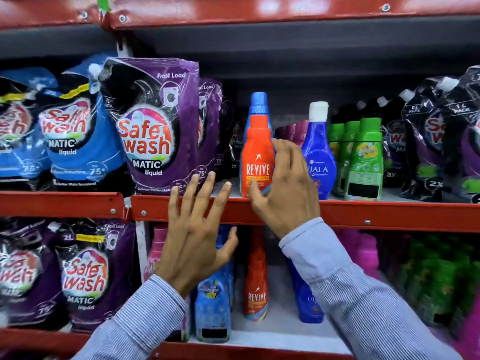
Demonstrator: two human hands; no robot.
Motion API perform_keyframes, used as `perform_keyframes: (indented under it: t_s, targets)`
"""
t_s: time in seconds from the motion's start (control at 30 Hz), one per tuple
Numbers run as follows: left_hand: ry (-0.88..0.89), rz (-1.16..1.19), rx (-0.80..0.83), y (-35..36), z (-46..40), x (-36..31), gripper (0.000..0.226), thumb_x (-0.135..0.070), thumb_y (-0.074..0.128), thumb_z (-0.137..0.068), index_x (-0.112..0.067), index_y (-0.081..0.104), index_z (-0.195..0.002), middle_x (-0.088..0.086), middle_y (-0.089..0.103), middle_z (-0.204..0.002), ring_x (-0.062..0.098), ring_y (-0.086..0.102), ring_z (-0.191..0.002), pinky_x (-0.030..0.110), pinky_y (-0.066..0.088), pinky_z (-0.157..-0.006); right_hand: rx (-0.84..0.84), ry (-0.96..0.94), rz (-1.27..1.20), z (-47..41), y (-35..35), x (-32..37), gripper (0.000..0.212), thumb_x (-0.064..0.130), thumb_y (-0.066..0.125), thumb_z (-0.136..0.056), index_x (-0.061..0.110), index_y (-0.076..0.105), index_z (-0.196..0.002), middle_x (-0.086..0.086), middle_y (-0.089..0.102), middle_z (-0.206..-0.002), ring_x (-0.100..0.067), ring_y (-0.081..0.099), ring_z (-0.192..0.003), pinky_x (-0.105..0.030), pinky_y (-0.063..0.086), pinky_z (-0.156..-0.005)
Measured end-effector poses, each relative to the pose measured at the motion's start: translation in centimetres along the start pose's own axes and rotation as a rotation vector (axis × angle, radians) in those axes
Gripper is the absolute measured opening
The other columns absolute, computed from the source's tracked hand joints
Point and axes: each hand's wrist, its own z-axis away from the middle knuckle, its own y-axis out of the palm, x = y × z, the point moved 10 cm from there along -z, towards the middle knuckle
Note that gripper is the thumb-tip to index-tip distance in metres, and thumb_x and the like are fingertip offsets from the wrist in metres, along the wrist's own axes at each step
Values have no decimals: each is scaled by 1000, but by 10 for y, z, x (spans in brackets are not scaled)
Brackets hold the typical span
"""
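Shelving: red metal shop shelves [389,214] are carrying rows of laundry goods, with a pale liner showing under the bottles and another red shelf running overhead.
Hidden: the thumb is covering the lower label of the orange plastic bottle marked REVIVE [257,152]. A blue-capped bottle [258,102] is standing right behind it, showing only its cap and shoulders. Pouches at the left and right edges are being cut off, and the lower right corner is blurring out.
Bottle: it is standing upright at the front of the upper shelf, long axis vertical, cap up, label facing the camera. It is sitting between the glossy purple Safewash pouch [153,131] and the blue bottle with a white cap [318,157].
Right grip [283,188]: it is wrapping round the bottle's lower half, thumb in front, fingers curling round the right side.
Left grip [197,229]: it is spreading wide with straight fingers, holding nothing, in front of the shelf lip; whether it is touching is unclear.
Below: a second orange REVIVE bottle [256,287] is standing on the lower shelf.
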Motion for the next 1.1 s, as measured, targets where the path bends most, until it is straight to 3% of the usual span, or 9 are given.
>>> perform_keyframes:
  t_s: [0.13,0.37,0.63,0.7,0.87,0.97,1.1]
  targets:
    - [12,-26,56,16,5,5,87,-43,66,-77,-20,34,-154,14,34,-161,36,25,-151,64,21,-121,69,181,11,-11,18,-5,83,43,72,-76,10,31,-141,-9,44,-139,-33,55,-119,-42,49,-89]
    - [10,1,57,22,8,4,90,-41,66,-78,-18,26,-156,15,31,-161,37,18,-153,65,16,-122,-24,217,-32,-14,14,-8,80,40,76,-73,14,34,-137,-7,53,-135,-35,61,-111,-41,48,-86]
    - [29,-3,20,22,10,5,96,-40,70,-75,-18,25,-156,16,31,-161,39,20,-152,67,15,-121,-289,120,-228,12,-59,0,81,37,83,-67,8,45,-133,-4,59,-130,-14,58,-110,-17,40,-90]
    - [28,1,-3,22,11,5,96,-39,71,-73,-17,27,-156,17,33,-160,40,23,-151,67,15,-121,-262,117,-250,32,-64,-4,82,38,85,-67,7,45,-132,-4,60,-129,-15,61,-109,-19,45,-92]
    - [18,-3,-21,22,11,4,98,-38,73,-72,-17,27,-156,16,34,-159,40,23,-150,66,10,-123,-114,186,-288,102,-37,-25,86,39,89,-63,16,42,-131,1,59,-123,-22,65,-105,-44,56,-85]
    - [19,-6,-24,23,12,4,98,-37,74,-72,-16,27,-156,16,34,-159,39,23,-150,65,9,-123,25,282,-269,148,-3,-43,84,39,90,-59,25,41,-126,8,58,-117,-20,65,-100,-44,57,-82]
    - [0,-4,-29,23,12,3,97,-37,72,-73,-17,26,-156,16,34,-158,39,22,-150,64,7,-124,211,433,-256,202,52,-70,80,35,88,-57,24,43,-122,7,58,-110,-13,61,-89,-38,55,-79]
